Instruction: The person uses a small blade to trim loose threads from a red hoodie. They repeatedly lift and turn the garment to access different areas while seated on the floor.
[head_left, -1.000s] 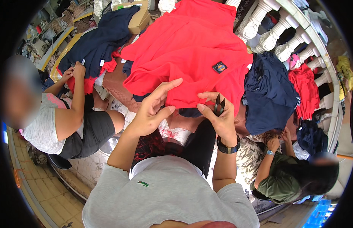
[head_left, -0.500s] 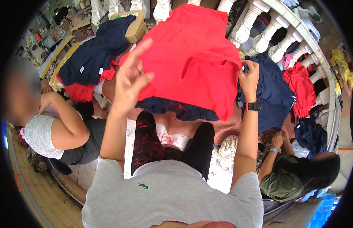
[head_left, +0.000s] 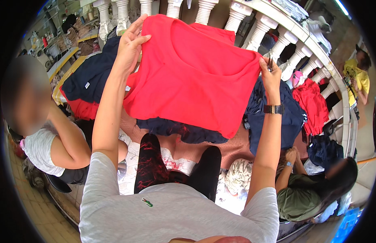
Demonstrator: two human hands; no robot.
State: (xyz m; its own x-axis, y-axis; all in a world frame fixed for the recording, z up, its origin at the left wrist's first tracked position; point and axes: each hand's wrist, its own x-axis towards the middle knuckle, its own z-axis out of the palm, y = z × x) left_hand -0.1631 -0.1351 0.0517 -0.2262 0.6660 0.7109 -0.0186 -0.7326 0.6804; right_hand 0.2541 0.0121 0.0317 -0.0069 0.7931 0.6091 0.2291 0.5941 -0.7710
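while stretched between both hands, red shirt (head_left: 196, 73), left hand (head_left: 131, 44) fingers half open on its edge, right hand (head_left: 270, 75) pinching corner

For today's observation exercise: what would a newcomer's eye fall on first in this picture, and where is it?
The big red shirt fills the upper middle, spread wide and held up by both raised hands: the left hand at its upper left corner, the right hand at its right edge, a dark wristwatch just below. Under it lie dark navy garments, and a row of white balusters curves along the top.
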